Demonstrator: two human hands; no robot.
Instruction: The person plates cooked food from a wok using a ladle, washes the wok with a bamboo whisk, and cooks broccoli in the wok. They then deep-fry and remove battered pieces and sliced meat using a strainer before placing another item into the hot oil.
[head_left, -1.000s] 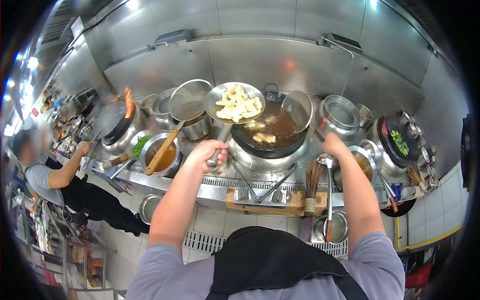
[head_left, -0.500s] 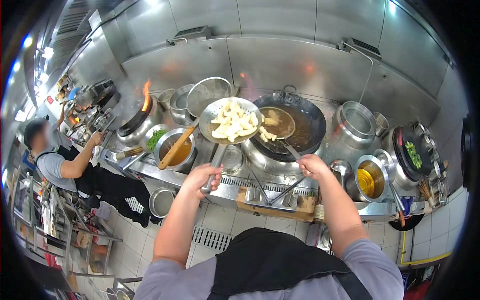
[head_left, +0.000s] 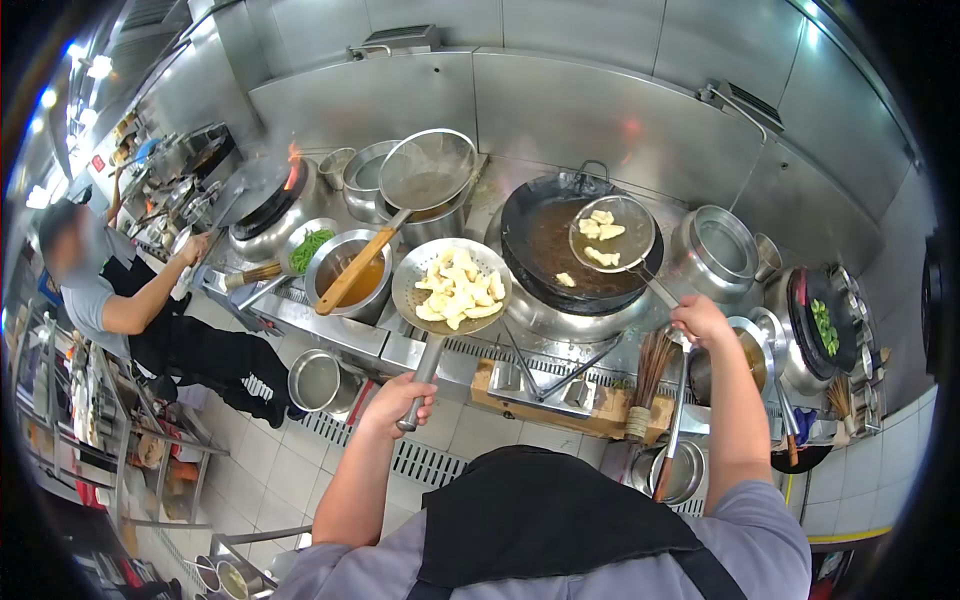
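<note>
Strainer (head_left: 622, 240) over wok (head_left: 522, 232)
Its handle (head_left: 658, 288) ran forward-left from the gripping right hand (head_left: 702, 322); left hand (head_left: 398, 403) clasped a scoop (head_left: 404, 288).

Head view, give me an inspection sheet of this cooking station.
Surface: steel counter, crowded.
Job's things: scoop heaped with pale pieces; strainer with a few more, over the wok of brown liquid.
Clutter: whisk at the counter's front; sieve, its wooden handle crossing a bowl.
Hands: left hand closed on the scoop's handle; right hand closed on the strainer's.
Cables: nothing seen along the counter.
Surroundings: co-worker at left, near a flame; steel wall behind.
</note>
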